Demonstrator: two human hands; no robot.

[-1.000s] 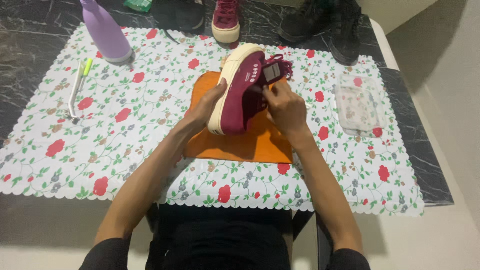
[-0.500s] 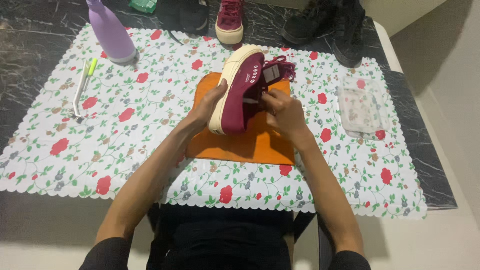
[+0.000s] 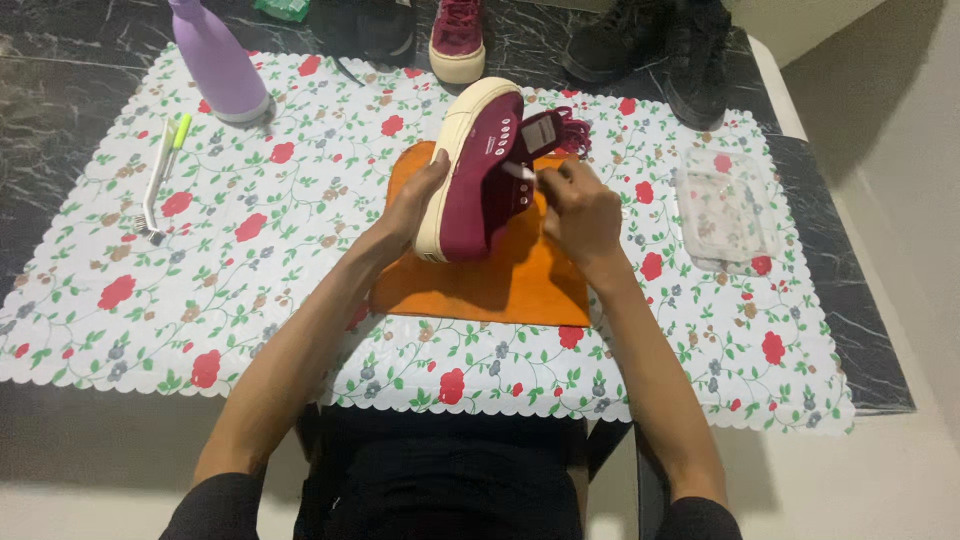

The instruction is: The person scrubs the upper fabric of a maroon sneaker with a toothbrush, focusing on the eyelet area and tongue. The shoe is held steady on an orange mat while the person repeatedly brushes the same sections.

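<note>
A maroon sneaker [image 3: 487, 165] with a cream sole is tipped on its side over an orange mat [image 3: 490, 282]. My left hand [image 3: 415, 203] grips it by the sole, from the left. My right hand [image 3: 580, 208] is closed at the shoe's lace area, pinching something small and white against the eyelets. Maroon laces [image 3: 572, 132] bunch loosely behind the tongue. What the fingers pinch is too small to make out.
A floral cloth [image 3: 250, 250] covers the dark marble table. A lilac bottle [image 3: 215, 62] and a brush [image 3: 160, 175] lie far left. A second maroon sneaker [image 3: 458, 38] and black shoes [image 3: 655, 45] stand at the back. A clear plastic tray [image 3: 725, 210] sits right.
Both hands stay on the sneaker. My right hand has shifted slightly along the lace side; the shoe keeps about the same tilt.
</note>
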